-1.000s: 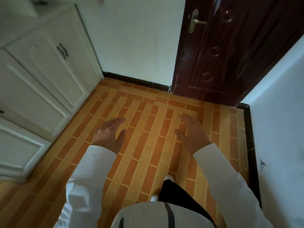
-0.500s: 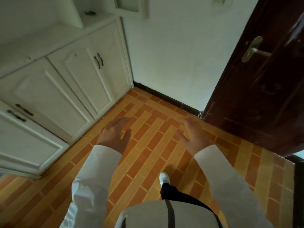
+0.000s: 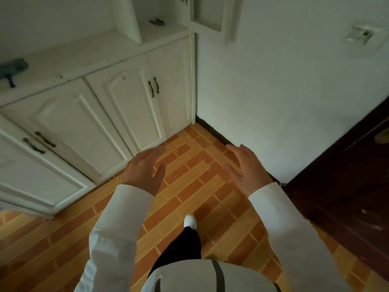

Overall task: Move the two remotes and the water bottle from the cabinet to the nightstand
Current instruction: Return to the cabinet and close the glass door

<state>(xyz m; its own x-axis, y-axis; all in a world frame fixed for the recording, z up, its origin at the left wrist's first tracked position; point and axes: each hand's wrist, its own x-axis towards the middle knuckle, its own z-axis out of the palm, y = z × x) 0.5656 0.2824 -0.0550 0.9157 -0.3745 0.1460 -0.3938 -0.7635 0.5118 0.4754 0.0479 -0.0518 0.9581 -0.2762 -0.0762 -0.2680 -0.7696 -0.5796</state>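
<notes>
A small room with an orange-and-tan brick-pattern floor [image 3: 189,186], a plain white wall ahead and a dark red door [image 3: 347,186] on the right; along the left runs the white cabinet [image 3: 126,106], its lower doors shut and an open niche above the counter. From the head camera, both hands float out front over the floor, well short of the cabinet: the left hand [image 3: 143,171] is spread wide with nothing in it, and the right hand [image 3: 246,167] is likewise flat, fingers loose, holding nothing. In the niche lies a small dark object [image 3: 156,21], long and low, its long axis running roughly left to right across the shelf; it could be one of the remotes, though it is too small and dim to be sure which end is which. A blurred grey-blue thing [image 3: 12,67] sits on the counter at far left, unclear. No water bottle shows, nor the nightstand. If that is a remote, expect it light, stiff and smooth-cased, best pinched across its narrow width near the middle. A bottle would likely be heavier and slicker, wanting a full wrap around the body.
</notes>
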